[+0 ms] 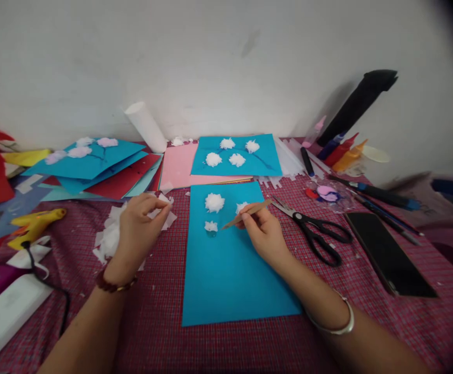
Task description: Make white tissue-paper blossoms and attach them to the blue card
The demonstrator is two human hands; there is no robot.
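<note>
My left hand (144,221) pinches a small piece of white tissue (165,199) above a pile of white tissue pieces (109,235). In my right hand (261,228) is a thin brown pointed stick (232,223), its tip just over the blue sheet (234,280). A full white tissue flower (214,202) sits on the sheet's upper left, with a smaller white tuft (211,226) below it beside a shiny wet spot. Another white flower (242,206) is partly hidden by my right hand.
Black-handled scissors (316,226) and a phone (390,254) lie right of the sheet. A finished blue sheet with white flowers (226,165) lies behind. At left are a yellow glue gun (35,227) and a white power strip (12,317); paint tubes (341,150) stand back right.
</note>
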